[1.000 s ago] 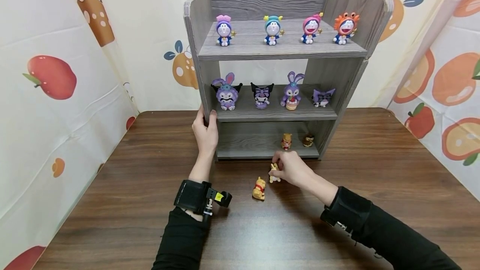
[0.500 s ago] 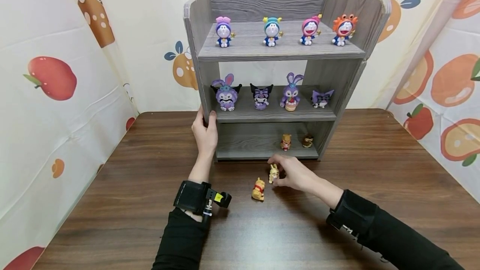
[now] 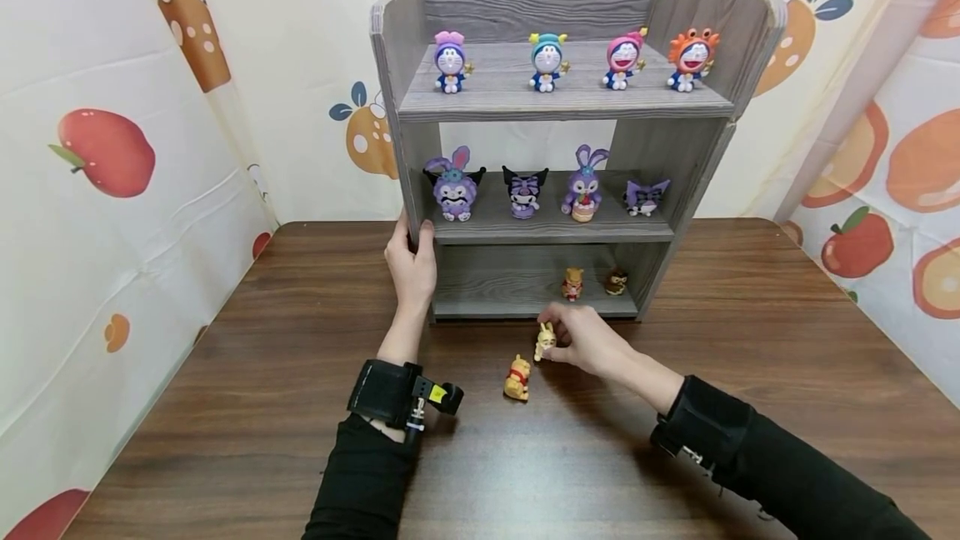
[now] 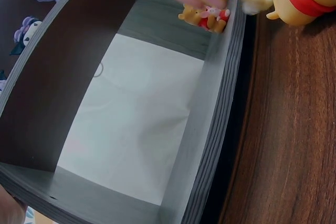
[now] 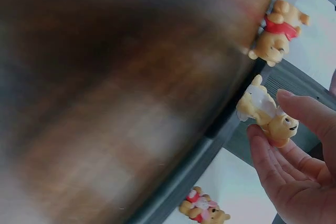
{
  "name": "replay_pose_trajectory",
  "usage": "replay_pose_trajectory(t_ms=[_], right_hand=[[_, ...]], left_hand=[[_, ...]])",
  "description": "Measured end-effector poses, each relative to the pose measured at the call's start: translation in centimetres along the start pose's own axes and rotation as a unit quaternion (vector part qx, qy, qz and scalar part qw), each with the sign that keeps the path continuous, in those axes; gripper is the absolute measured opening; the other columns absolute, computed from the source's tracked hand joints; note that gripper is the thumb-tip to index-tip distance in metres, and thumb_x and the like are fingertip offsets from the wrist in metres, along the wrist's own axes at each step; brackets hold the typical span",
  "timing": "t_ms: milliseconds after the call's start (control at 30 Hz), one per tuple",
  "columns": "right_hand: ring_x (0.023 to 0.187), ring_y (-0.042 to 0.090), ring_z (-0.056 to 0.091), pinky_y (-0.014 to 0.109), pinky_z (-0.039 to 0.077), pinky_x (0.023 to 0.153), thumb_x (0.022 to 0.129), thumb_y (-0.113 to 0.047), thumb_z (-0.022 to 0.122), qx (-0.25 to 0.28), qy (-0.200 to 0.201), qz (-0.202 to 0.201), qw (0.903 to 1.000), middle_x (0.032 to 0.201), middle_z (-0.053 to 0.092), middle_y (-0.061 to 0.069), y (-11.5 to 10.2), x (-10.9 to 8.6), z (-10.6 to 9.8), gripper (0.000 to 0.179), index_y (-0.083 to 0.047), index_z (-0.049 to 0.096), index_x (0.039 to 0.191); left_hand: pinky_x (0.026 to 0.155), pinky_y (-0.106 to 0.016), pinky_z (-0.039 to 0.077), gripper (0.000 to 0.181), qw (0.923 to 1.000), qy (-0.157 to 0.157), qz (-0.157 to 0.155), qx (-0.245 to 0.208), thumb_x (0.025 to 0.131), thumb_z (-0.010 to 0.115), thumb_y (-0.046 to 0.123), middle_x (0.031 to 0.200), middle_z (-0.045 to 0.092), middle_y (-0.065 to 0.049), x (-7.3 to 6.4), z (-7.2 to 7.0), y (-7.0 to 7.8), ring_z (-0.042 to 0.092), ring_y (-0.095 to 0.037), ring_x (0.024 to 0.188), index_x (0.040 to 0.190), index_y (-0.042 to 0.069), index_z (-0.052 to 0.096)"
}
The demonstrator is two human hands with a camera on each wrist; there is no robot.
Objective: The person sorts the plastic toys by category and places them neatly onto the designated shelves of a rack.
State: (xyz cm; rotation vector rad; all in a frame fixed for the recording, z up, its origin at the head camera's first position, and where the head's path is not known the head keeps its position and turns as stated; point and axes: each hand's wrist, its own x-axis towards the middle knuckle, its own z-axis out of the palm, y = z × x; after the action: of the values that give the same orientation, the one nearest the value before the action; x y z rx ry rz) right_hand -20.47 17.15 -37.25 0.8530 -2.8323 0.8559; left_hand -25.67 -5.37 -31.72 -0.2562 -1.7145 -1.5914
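My left hand (image 3: pixel 412 269) grips the left side panel of a grey wooden display shelf (image 3: pixel 555 236), thumb at the front edge. My right hand (image 3: pixel 588 342) pinches a small pale-yellow rabbit figurine (image 3: pixel 544 342) between thumb and fingertips, just in front of the bottom tier. In the right wrist view the rabbit figurine (image 5: pixel 266 114) has its face by the thumb. A yellow bear figurine (image 3: pixel 517 379) with a red shirt stands on the table to the left of it. On the bottom tier are another bear figurine (image 3: pixel 572 283) and a brown owl figurine (image 3: pixel 616 281).
Several blue cat figurines (image 3: pixel 546 62) in coloured hoods line the top tier. Purple figurines (image 3: pixel 523 192) stand along the middle tier. The shelf rests on a brown wooden table (image 3: pixel 262 407), backed by a fruit-patterned cloth (image 3: pixel 300 40).
My right hand shifts its fingers on the rabbit figurine, which is now slightly higher and closer to the shelf. The left hand stays on the side panel.
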Motion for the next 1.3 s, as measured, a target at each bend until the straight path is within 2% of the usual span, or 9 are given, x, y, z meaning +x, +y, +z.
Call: replay_pose_trajectory(t_ms=[133,267,367,500,733,967,1033,1167,1300], right_hand=[[0.07,0.015,0.057,0.025,0.047,0.06,0.069,-0.007,0.074,-0.001,0.012,-0.001,0.9999,0.078,0.059,0.004,-0.2,1.0,-0.4,0.037,0.003,0.057,0.1],[0.07,0.016,0.057,0.027,0.047,0.061,0.07,-0.008,0.074,-0.008,0.023,-0.004,0.9997,0.079,0.059,0.005,-0.2,2.2,-0.7,0.037,0.004,0.057,0.101],[0.069,0.015,0.056,0.027,0.047,0.06,0.069,-0.008,0.074,-0.01,0.033,0.0,0.9994,0.077,0.059,0.004,-0.1,3.1,-0.8,0.037,0.004,0.057,0.1],[0.069,0.016,0.056,0.028,0.046,0.061,0.071,-0.009,0.073,-0.001,0.041,0.018,0.999,0.078,0.059,0.006,0.3,4.3,-0.9,0.038,0.005,0.057,0.102],[0.073,0.02,0.058,0.033,0.047,0.064,0.074,-0.011,0.07,-0.01,0.042,0.051,0.9978,0.082,0.062,0.01,1.0,6.0,-0.9,0.039,0.006,0.058,0.107],[0.082,0.026,0.058,0.037,0.046,0.07,0.076,-0.011,0.068,0.002,0.037,0.089,0.9954,0.09,0.061,0.015,1.0,7.0,-0.8,0.041,0.004,0.055,0.112],[0.084,0.027,0.058,0.037,0.046,0.071,0.076,-0.01,0.068,0.008,0.035,0.095,0.9949,0.094,0.061,0.016,1.0,7.2,-0.7,0.041,0.004,0.055,0.112],[0.086,0.028,0.057,0.037,0.046,0.073,0.076,-0.009,0.068,0.009,0.026,0.093,0.9953,0.097,0.059,0.017,1.1,7.5,-0.6,0.041,0.004,0.054,0.112],[0.086,0.028,0.057,0.037,0.046,0.073,0.075,-0.008,0.069,0.011,0.023,0.089,0.9957,0.097,0.059,0.017,1.2,7.7,-0.4,0.04,0.004,0.054,0.11]], left_hand=[[0.059,-0.023,0.034,0.036,1.0,-0.004,-0.003,-0.003,0.083,0.047,-0.004,0.073,0.054,-0.023,0.0,0.0,0.1,0.041,-0.016,0.063,0.118,-0.006,0.053],[0.067,-0.024,0.039,0.037,0.9999,-0.006,-0.006,-0.009,0.083,0.047,-0.005,0.089,0.06,-0.026,0.0,0.0,0.2,0.047,-0.017,0.072,0.12,-0.005,0.052],[0.065,-0.025,0.038,0.036,0.9999,-0.006,-0.008,-0.007,0.083,0.047,-0.005,0.086,0.059,-0.027,-0.1,0.0,0.2,0.046,-0.017,0.07,0.118,-0.006,0.053],[0.062,-0.024,0.036,0.036,1.0,-0.005,-0.004,-0.006,0.082,0.047,-0.005,0.078,0.057,-0.027,-0.1,0.0,0.2,0.043,-0.017,0.066,0.118,-0.006,0.053],[0.065,-0.025,0.038,0.033,0.9999,-0.002,0.003,-0.01,0.082,0.047,-0.006,0.083,0.058,-0.025,0.0,0.1,0.1,0.045,-0.018,0.07,0.114,-0.008,0.054],[0.069,-0.028,0.04,0.036,0.9999,-0.004,0.001,-0.011,0.082,0.047,-0.006,0.094,0.059,-0.027,0.0,0.0,0.0,0.047,-0.018,0.074,0.118,-0.008,0.052],[0.067,-0.027,0.04,0.036,0.9999,-0.005,0.0,-0.011,0.082,0.046,-0.006,0.087,0.059,-0.026,0.0,0.0,0.0,0.046,-0.017,0.072,0.118,-0.007,0.052],[0.064,-0.025,0.038,0.036,1.0,-0.003,-0.002,-0.009,0.082,0.047,-0.005,0.075,0.055,-0.024,0.0,0.0,0.0,0.044,-0.018,0.068,0.117,-0.007,0.053],[0.068,-0.027,0.04,0.037,0.9999,-0.004,-0.003,-0.011,0.082,0.047,-0.006,0.085,0.059,-0.026,0.0,0.0,0.0,0.047,-0.018,0.073,0.119,-0.007,0.052]])
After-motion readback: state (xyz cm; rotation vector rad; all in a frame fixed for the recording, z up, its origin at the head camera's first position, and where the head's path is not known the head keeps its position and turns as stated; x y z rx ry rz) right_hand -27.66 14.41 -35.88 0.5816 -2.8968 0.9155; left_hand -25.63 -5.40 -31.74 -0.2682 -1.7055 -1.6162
